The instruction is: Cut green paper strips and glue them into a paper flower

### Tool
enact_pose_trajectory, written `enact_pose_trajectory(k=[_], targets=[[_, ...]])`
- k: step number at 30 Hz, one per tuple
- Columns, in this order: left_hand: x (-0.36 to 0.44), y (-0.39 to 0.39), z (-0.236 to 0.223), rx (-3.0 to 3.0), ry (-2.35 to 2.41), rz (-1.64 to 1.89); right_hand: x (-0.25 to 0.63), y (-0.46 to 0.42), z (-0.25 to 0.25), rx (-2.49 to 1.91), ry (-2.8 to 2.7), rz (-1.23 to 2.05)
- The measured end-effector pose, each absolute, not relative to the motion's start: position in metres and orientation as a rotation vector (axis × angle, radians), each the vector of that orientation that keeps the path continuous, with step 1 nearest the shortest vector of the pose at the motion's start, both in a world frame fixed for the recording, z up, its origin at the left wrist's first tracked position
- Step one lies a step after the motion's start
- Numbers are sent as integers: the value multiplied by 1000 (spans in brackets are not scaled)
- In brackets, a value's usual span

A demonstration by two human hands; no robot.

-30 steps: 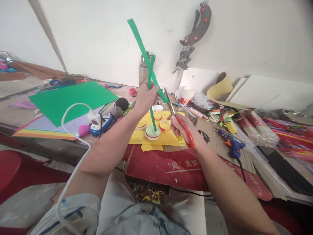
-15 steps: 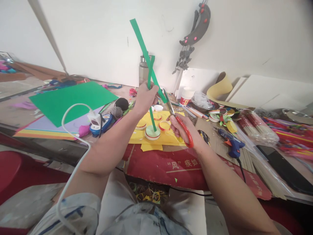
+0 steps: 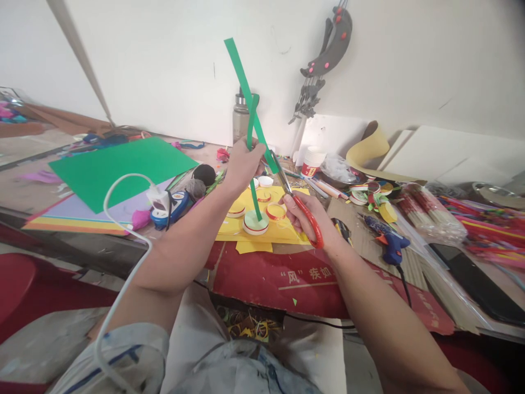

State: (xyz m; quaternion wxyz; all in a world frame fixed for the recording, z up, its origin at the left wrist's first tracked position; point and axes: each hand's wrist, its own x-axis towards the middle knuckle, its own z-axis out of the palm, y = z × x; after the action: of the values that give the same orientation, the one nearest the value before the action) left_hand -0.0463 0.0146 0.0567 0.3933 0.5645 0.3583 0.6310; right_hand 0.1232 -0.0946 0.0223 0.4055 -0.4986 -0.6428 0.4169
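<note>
Raised above the yellow sheets, my left hand (image 3: pixel 245 160) is closed on a long green paper strip (image 3: pixel 240 68), which slants up to the left. A second, narrower green strip (image 3: pixel 252 120) passes through the same hand; its lower part hangs down in front of a round, pale green-topped piece (image 3: pixel 256 220) with a white and red rim. My right hand (image 3: pixel 308 216) grips red-handled scissors (image 3: pixel 310 219). Their blades point up and left and meet the lower end of the wide strip. Whether the blades are fully closed I cannot tell.
Yellow sheets (image 3: pixel 225 232) with several rings lie on red printed cardboard (image 3: pixel 254 273). To the right are a blue glue gun (image 3: pixel 394 246) and a black phone (image 3: pixel 479 282). Left, a green sheet (image 3: pixel 123 164) lies near a power socket (image 3: pixel 170 208) with a white cable. Behind stands a bottle (image 3: pixel 240 117).
The top of the wide green strip has dipped slightly and shifted right. The scissor blades have come closer together at its lower end. My left hand has barely moved.
</note>
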Motion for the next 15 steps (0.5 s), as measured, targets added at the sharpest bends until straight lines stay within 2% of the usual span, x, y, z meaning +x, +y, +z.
enact_pose_trajectory(k=[7,15], targets=[[-45,12,58,1441,914,1603,125,-92,19,-1175,-1724,913],[-44,9,58,1471,974,1574,123,-94,21,-1171,-1645,1045]])
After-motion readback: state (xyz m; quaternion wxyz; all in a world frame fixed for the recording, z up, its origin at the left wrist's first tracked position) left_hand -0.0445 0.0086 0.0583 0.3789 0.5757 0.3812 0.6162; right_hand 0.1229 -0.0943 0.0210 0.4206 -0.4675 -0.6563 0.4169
